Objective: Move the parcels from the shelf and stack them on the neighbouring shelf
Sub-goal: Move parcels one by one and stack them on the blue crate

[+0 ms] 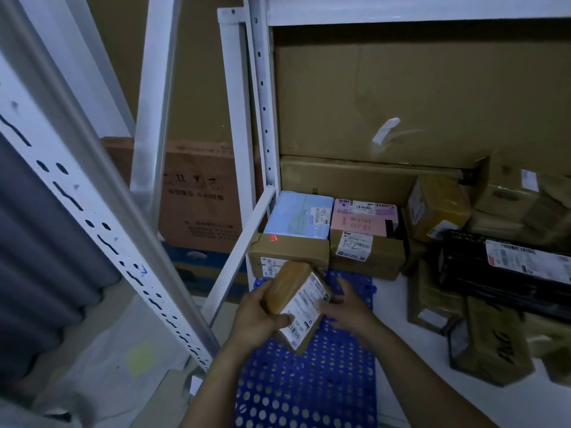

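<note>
While both hands grip it, a small taped parcel (295,304) tilts above the blue perforated mat (309,381). Left hand (258,316) wraps one edge, thumb on the label. Right hand (343,307) curls round the other.

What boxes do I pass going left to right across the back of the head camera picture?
big orange-brown carton → light blue box → pink box → yellow taped parcel → black parcel
</note>
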